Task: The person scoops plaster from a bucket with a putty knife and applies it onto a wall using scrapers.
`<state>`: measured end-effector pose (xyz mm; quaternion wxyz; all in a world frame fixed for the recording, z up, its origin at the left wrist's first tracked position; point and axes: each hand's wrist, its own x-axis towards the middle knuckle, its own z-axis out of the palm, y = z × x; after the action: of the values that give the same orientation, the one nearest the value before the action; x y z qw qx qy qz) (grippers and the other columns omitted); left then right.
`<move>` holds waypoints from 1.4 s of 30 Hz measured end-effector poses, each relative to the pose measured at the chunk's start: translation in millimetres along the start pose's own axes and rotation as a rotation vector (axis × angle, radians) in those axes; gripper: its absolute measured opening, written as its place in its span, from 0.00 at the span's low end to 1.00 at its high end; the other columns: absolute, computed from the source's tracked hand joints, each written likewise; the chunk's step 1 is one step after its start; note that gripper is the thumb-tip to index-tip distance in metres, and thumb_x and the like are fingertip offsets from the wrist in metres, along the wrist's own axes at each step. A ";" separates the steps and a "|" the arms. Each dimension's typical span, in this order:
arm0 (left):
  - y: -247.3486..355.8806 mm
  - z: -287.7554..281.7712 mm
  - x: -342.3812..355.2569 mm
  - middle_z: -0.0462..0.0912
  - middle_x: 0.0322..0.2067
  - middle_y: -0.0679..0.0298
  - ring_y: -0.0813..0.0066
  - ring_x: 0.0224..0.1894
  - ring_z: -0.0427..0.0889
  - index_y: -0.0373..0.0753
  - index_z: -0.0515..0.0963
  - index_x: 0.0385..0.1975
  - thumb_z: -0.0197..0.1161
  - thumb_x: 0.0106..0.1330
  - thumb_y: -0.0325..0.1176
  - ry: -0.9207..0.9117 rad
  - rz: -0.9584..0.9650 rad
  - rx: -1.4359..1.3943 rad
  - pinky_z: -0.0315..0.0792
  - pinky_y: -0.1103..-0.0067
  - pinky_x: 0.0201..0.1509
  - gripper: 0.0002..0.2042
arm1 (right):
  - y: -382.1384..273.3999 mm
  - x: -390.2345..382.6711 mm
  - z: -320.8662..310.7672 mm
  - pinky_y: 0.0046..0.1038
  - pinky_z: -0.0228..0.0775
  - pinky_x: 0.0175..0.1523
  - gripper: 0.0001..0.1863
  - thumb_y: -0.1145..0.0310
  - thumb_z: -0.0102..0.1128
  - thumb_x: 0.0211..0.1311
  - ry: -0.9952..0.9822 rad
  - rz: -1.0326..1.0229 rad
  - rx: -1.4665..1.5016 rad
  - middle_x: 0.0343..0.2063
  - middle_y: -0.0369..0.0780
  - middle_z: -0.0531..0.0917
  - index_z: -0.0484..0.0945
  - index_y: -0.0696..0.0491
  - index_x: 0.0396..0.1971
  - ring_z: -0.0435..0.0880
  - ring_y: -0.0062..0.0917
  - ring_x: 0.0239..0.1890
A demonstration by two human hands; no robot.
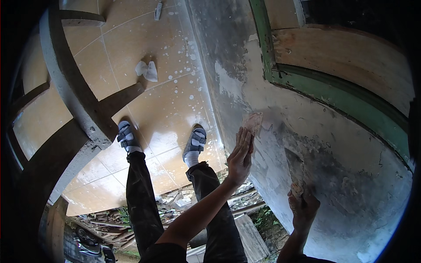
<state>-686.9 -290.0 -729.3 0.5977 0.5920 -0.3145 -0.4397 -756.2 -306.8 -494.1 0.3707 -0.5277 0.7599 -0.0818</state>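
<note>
Scraper (295, 164) in curled right fingers (293, 203)

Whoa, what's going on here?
Someone is standing on a tiled floor, both hands at a patchy grey wall. Their left hand holds a flat pinkish piece up at the wall. Their right hand grips a scraper, its blade pointing up along the wall. White spots dot the floor near the wall.
</note>
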 end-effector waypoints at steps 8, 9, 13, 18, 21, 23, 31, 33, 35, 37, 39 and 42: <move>-11.3 -8.4 117.8 0.63 0.61 0.49 0.62 0.65 0.59 0.35 0.65 0.59 0.48 0.61 0.14 0.122 0.029 0.065 0.61 0.73 0.65 0.24 | 3.1 -5.8 -15.0 0.22 0.68 0.34 0.21 0.70 0.67 0.51 -0.071 -0.070 -0.045 0.28 0.41 0.79 0.76 0.67 0.44 0.78 0.22 0.29; -6.0 3.0 113.5 0.63 0.61 0.49 0.62 0.65 0.58 0.35 0.65 0.59 0.48 0.62 0.15 0.060 0.023 0.015 0.61 0.74 0.65 0.24 | 4.7 -5.7 -17.7 0.22 0.68 0.34 0.21 0.70 0.67 0.51 -0.074 -0.075 -0.058 0.28 0.41 0.79 0.76 0.67 0.43 0.78 0.22 0.29; 15.4 21.1 7.0 0.63 0.61 0.49 0.58 0.66 0.58 0.34 0.65 0.59 0.51 0.62 0.16 -0.079 -0.065 -0.064 0.57 0.70 0.67 0.23 | -6.9 -6.7 -12.3 0.23 0.68 0.34 0.21 0.71 0.67 0.50 -0.035 0.065 0.087 0.28 0.40 0.79 0.76 0.67 0.44 0.78 0.22 0.29; 12.2 -1.3 -2.1 0.63 0.61 0.48 0.58 0.65 0.58 0.32 0.66 0.58 0.50 0.63 0.15 0.044 -0.038 0.017 0.57 0.68 0.67 0.22 | 0.5 -8.5 -21.2 0.23 0.69 0.33 0.21 0.73 0.67 0.48 -0.057 -0.127 -0.013 0.26 0.40 0.79 0.77 0.66 0.44 0.77 0.22 0.27; 5.8 -1.5 59.4 0.65 0.60 0.48 0.58 0.64 0.60 0.34 0.67 0.57 0.48 0.63 0.15 0.150 -0.069 0.008 0.60 0.70 0.66 0.21 | 8.1 -11.4 -23.1 0.22 0.68 0.32 0.20 0.73 0.67 0.49 -0.056 -0.061 -0.029 0.26 0.40 0.80 0.77 0.66 0.43 0.77 0.21 0.26; -1.0 2.6 82.7 0.65 0.60 0.49 0.56 0.64 0.60 0.34 0.67 0.57 0.50 0.62 0.15 0.126 0.000 0.018 0.60 0.68 0.66 0.22 | 0.4 -11.9 -19.5 0.22 0.68 0.33 0.20 0.74 0.67 0.49 -0.065 0.003 0.006 0.26 0.40 0.80 0.77 0.66 0.43 0.76 0.20 0.27; 0.8 4.4 -13.7 0.65 0.60 0.51 0.54 0.65 0.59 0.34 0.66 0.59 0.51 0.60 0.14 -0.052 0.035 0.003 0.57 0.64 0.67 0.24 | 2.8 -13.0 -21.4 0.22 0.68 0.32 0.20 0.73 0.67 0.50 -0.077 0.007 0.052 0.30 0.42 0.80 0.77 0.66 0.43 0.77 0.20 0.28; -6.6 -6.1 -7.1 0.63 0.61 0.51 0.58 0.65 0.59 0.34 0.64 0.60 0.48 0.60 0.12 0.064 -0.047 0.036 0.57 0.69 0.67 0.25 | 8.0 -13.0 -25.8 0.23 0.69 0.33 0.21 0.73 0.66 0.52 -0.080 -0.111 0.039 0.35 0.44 0.79 0.76 0.66 0.45 0.79 0.22 0.29; -12.9 -13.7 41.5 0.64 0.61 0.49 0.61 0.64 0.61 0.32 0.64 0.59 0.47 0.60 0.11 0.135 -0.098 0.075 0.59 0.72 0.67 0.25 | 10.2 -14.7 -27.8 0.24 0.70 0.34 0.21 0.73 0.66 0.52 -0.097 -0.132 0.019 0.36 0.44 0.78 0.75 0.67 0.46 0.79 0.23 0.29; -18.7 -15.2 100.8 0.65 0.60 0.49 0.62 0.64 0.62 0.31 0.66 0.58 0.47 0.60 0.12 0.218 0.049 0.065 0.60 0.73 0.66 0.24 | 10.7 -13.4 -25.8 0.25 0.70 0.35 0.21 0.74 0.65 0.52 -0.111 -0.159 0.000 0.37 0.44 0.77 0.75 0.67 0.46 0.79 0.24 0.29; -15.5 -12.4 143.7 0.65 0.59 0.48 0.61 0.64 0.62 0.33 0.67 0.57 0.47 0.60 0.12 0.248 0.048 -0.023 0.60 0.73 0.66 0.24 | 7.9 -12.5 -21.4 0.26 0.71 0.36 0.21 0.75 0.66 0.51 -0.109 -0.104 0.023 0.36 0.44 0.78 0.75 0.65 0.47 0.79 0.25 0.30; -3.5 1.8 147.4 0.65 0.59 0.48 0.60 0.63 0.62 0.36 0.68 0.57 0.48 0.60 0.13 0.152 0.057 0.017 0.62 0.73 0.65 0.24 | 14.0 -14.7 -30.2 0.28 0.72 0.38 0.23 0.76 0.66 0.50 -0.145 -0.019 -0.039 0.34 0.45 0.79 0.75 0.61 0.49 0.80 0.25 0.31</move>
<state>-627.9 -422.8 -754.0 0.6272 0.6195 -0.2886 -0.3735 -783.7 -296.2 -472.7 0.4135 -0.5463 0.7276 -0.0321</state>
